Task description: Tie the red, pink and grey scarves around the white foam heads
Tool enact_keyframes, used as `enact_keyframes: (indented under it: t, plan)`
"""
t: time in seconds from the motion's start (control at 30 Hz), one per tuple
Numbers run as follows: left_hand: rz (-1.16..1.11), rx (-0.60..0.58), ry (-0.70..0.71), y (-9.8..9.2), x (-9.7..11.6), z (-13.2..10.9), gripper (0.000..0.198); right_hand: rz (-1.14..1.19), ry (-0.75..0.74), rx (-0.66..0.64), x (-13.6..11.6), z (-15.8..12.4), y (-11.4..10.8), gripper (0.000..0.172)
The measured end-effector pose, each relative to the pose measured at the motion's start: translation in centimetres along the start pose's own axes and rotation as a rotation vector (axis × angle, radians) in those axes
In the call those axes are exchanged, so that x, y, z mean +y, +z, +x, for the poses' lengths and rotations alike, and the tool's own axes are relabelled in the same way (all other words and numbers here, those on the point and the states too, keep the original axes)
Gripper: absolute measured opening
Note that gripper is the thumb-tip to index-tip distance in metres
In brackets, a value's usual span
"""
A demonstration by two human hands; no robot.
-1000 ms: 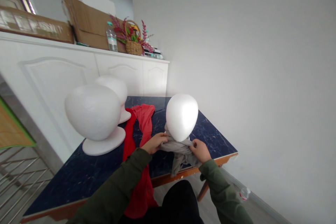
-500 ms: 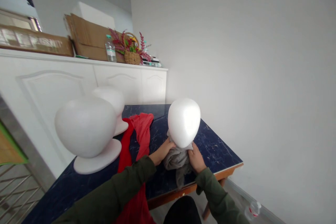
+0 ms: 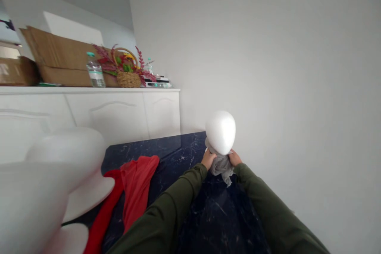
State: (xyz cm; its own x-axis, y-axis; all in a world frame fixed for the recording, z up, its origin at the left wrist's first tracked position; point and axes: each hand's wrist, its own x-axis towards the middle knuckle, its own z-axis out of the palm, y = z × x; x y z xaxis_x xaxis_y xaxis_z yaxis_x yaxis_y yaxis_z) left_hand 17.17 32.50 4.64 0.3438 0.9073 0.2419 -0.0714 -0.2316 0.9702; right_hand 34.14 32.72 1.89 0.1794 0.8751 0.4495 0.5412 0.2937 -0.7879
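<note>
The grey scarf [image 3: 219, 164] is bunched around the neck of the white mannequin head [image 3: 220, 131], toward the far right of the blue marbled worktop [image 3: 218, 212], its ragged end hanging on the near side. The left hand [image 3: 209, 159] and right hand [image 3: 235, 158] each grip it from a side; whether they also hold the neck is hidden. Uneven pressure could tip the probably light head, and loosening either grip could let the folds slip.
</note>
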Motion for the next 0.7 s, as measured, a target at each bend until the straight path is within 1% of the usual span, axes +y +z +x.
enact_keyframes:
  t: [0.1, 0.17, 0.27, 0.33, 0.4, 0.43, 0.47, 0.5, 0.57, 0.6, 0.63, 0.67, 0.7]
  plan:
    - [0.025, 0.024, -0.024, -0.7, -1.9, 1.8, 0.054, -0.016, 0.043, -0.015, 2.5, 2.0, 1.2, 0.037]
    - [0.046, 0.035, -0.053, -1.3, -3.1, 1.9, 0.054, -0.032, 0.071, -0.021, 3.9, 2.3, 1.9, 0.035]
    - [0.095, 0.061, -0.126, -2.4, -4.6, 0.6, 0.054, -0.056, 0.091, 0.003, 5.2, 1.0, 2.1, 0.039]
    - [0.147, 0.086, -0.214, -3.3, -5.1, -1.5, 0.056, -0.079, 0.096, 0.035, 5.5, -0.9, 1.5, 0.046]
    - [0.198, 0.093, -0.32, -4.1, -4.6, -4.6, 0.059, -0.133, 0.086, 0.081, 5.3, -3.8, 0.7, 0.056]
    - [0.211, 0.089, -0.373, -4.6, -3.8, -6.6, 0.059, -0.167, 0.073, 0.105, 4.9, -5.5, 0.4, 0.059]
    - [0.22, 0.066, -0.417, -5.0, -2.7, -8.8, 0.058, -0.198, 0.05, 0.115, 4.3, -7.6, 0.0, 0.06]
    - [0.233, 0.019, -0.438, -5.5, -1.2, -11.3, 0.056, -0.22, 0.022, 0.111, 3.4, -9.8, -0.1, 0.058]
    - [0.319, -0.112, -0.39, -6.8, 2.3, -16.8, 0.046, -0.226, -0.029, 0.048, 1.2, -14.9, -0.1, 0.051]
    - [0.413, -0.167, -0.316, -7.6, 4.0, -19.6, 0.041, -0.212, -0.048, -0.003, -0.2, -17.6, 0.1, 0.046]
    - [0.536, -0.173, -0.246, -8.5, 5.5, -22.4, 0.036, -0.195, -0.062, -0.056, -1.7, -20.3, 0.4, 0.042]
    - [0.675, -0.145, -0.184, -9.4, 6.6, -25.1, 0.033, -0.173, -0.069, -0.101, -3.3, -23.0, 0.9, 0.039]
    - [0.818, -0.079, -0.147, -10.4, 7.3, -27.6, 0.035, -0.145, -0.068, -0.131, -4.8, -25.4, 1.4, 0.036]
